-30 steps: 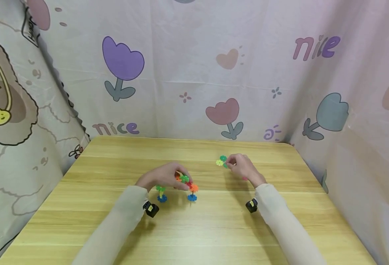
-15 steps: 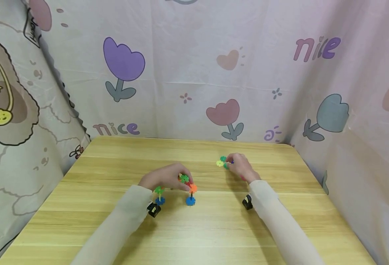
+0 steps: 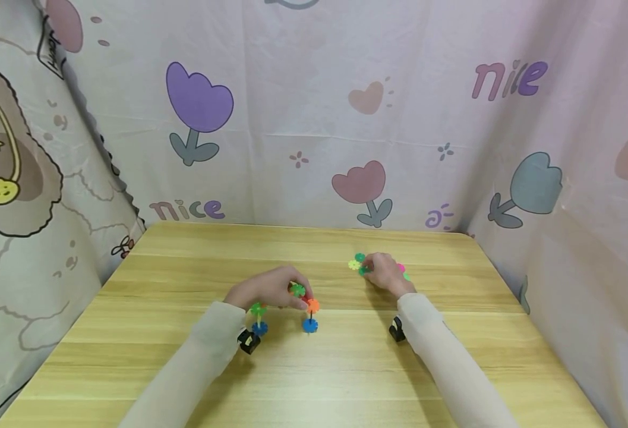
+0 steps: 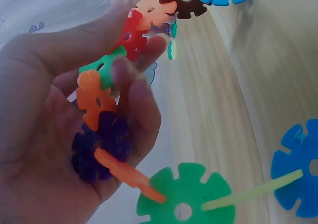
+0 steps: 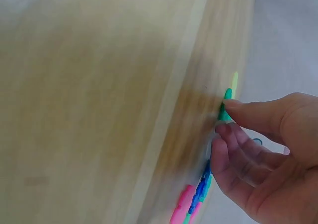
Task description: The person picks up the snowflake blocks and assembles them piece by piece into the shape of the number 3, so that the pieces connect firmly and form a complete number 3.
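My left hand (image 3: 273,288) holds a linked chain of slotted plastic snowflake discs (image 3: 297,290) arched over the table. In the left wrist view the thumb and fingers curl round its middle, at a green disc (image 4: 105,67) next to a red disc (image 4: 131,37). Blue discs (image 3: 310,325) form the two ends of the chain. Farther back on the right, my right hand (image 3: 387,273) is down among loose discs. Seen from the right wrist, its thumb and fingertips pinch a green snowflake disc (image 5: 226,105), which they partly cover.
A yellow disc (image 3: 353,264) and another green disc (image 3: 360,257) lie left of the right hand. Beyond it are a pink disc (image 3: 401,268) and a light green disc (image 3: 407,276). The wooden table (image 3: 314,380) ends at a printed curtain (image 3: 271,178).
My right hand has shifted slightly, uncovering pink and light green discs to its right. The left hand still holds the chain, whose ends have moved slightly.
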Demonstrator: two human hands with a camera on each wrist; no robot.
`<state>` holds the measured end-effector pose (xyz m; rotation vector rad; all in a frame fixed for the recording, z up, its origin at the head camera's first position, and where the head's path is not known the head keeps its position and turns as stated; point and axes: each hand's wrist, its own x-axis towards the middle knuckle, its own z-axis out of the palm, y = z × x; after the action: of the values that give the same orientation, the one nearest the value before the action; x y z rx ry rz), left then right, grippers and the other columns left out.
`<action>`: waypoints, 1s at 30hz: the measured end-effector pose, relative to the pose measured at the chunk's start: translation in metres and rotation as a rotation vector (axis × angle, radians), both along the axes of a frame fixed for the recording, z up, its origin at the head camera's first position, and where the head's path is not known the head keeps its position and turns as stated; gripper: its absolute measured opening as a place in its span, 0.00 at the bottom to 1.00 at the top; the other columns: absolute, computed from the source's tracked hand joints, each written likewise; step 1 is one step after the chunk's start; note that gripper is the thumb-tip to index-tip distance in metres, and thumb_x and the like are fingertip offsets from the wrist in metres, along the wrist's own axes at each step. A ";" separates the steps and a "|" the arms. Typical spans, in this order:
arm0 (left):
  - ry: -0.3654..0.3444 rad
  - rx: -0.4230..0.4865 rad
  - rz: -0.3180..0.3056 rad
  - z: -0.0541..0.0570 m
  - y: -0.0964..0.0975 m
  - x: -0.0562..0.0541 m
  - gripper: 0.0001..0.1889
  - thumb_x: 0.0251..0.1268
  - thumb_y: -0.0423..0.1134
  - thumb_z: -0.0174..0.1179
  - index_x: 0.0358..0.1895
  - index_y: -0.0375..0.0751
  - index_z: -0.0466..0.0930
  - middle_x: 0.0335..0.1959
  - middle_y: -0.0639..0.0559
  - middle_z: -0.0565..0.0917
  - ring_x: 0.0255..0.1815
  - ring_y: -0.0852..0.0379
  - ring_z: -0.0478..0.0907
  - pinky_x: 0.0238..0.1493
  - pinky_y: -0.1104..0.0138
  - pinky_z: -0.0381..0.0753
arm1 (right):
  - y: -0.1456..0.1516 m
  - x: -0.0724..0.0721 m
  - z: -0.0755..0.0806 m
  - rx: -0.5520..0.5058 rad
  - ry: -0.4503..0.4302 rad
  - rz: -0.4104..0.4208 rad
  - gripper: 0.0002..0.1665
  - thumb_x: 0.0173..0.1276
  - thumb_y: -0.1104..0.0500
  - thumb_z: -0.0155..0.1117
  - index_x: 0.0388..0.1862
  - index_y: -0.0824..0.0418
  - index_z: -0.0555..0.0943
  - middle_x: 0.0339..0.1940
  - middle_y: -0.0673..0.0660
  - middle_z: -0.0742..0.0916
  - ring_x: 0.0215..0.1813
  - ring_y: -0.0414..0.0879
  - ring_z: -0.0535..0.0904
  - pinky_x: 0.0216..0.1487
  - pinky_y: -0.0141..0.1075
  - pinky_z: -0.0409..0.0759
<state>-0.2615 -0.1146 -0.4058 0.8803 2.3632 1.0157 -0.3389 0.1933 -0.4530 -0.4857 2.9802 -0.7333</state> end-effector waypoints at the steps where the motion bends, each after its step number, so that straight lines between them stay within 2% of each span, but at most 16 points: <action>1: 0.006 0.003 0.000 0.000 0.000 0.000 0.04 0.67 0.35 0.70 0.42 0.46 0.89 0.36 0.53 0.86 0.20 0.60 0.71 0.26 0.69 0.76 | 0.000 0.000 0.000 0.000 -0.003 0.003 0.11 0.65 0.68 0.70 0.47 0.67 0.87 0.45 0.64 0.89 0.50 0.57 0.84 0.58 0.53 0.83; 6: 0.024 0.004 0.000 -0.003 0.000 0.000 0.04 0.67 0.36 0.70 0.43 0.47 0.90 0.38 0.55 0.87 0.28 0.61 0.74 0.32 0.69 0.79 | 0.001 0.002 -0.003 -0.024 -0.017 -0.005 0.12 0.66 0.68 0.71 0.49 0.68 0.86 0.47 0.66 0.88 0.52 0.59 0.84 0.59 0.54 0.83; 11: 0.010 0.034 -0.014 -0.005 0.000 0.001 0.04 0.69 0.36 0.68 0.44 0.46 0.90 0.36 0.53 0.86 0.25 0.62 0.73 0.29 0.70 0.79 | 0.002 0.002 -0.004 -0.031 -0.031 -0.026 0.14 0.66 0.68 0.71 0.50 0.68 0.85 0.48 0.67 0.88 0.53 0.59 0.84 0.61 0.54 0.82; 18: 0.014 0.058 -0.027 -0.008 -0.001 0.000 0.05 0.70 0.35 0.67 0.44 0.45 0.90 0.38 0.52 0.87 0.21 0.63 0.73 0.27 0.70 0.79 | 0.001 0.006 0.002 -0.030 -0.088 -0.017 0.12 0.63 0.67 0.75 0.45 0.65 0.86 0.40 0.62 0.89 0.44 0.52 0.84 0.52 0.47 0.85; 23: 0.036 0.063 -0.031 -0.009 -0.002 -0.001 0.04 0.70 0.34 0.66 0.43 0.45 0.89 0.37 0.53 0.87 0.20 0.63 0.72 0.27 0.71 0.79 | -0.001 0.010 0.011 -0.040 -0.101 0.062 0.05 0.65 0.67 0.73 0.39 0.63 0.86 0.32 0.57 0.89 0.31 0.45 0.83 0.42 0.38 0.84; 30: 0.045 0.066 0.000 -0.009 0.000 -0.001 0.04 0.68 0.33 0.68 0.41 0.46 0.89 0.35 0.53 0.87 0.19 0.62 0.71 0.27 0.70 0.79 | -0.010 0.018 0.023 -0.105 -0.113 0.208 0.08 0.70 0.69 0.67 0.46 0.64 0.87 0.30 0.57 0.86 0.27 0.41 0.80 0.33 0.32 0.82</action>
<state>-0.2623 -0.1150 -0.4145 0.9358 2.3787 1.0904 -0.3206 0.1836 -0.4305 -0.7205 2.7439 -0.8678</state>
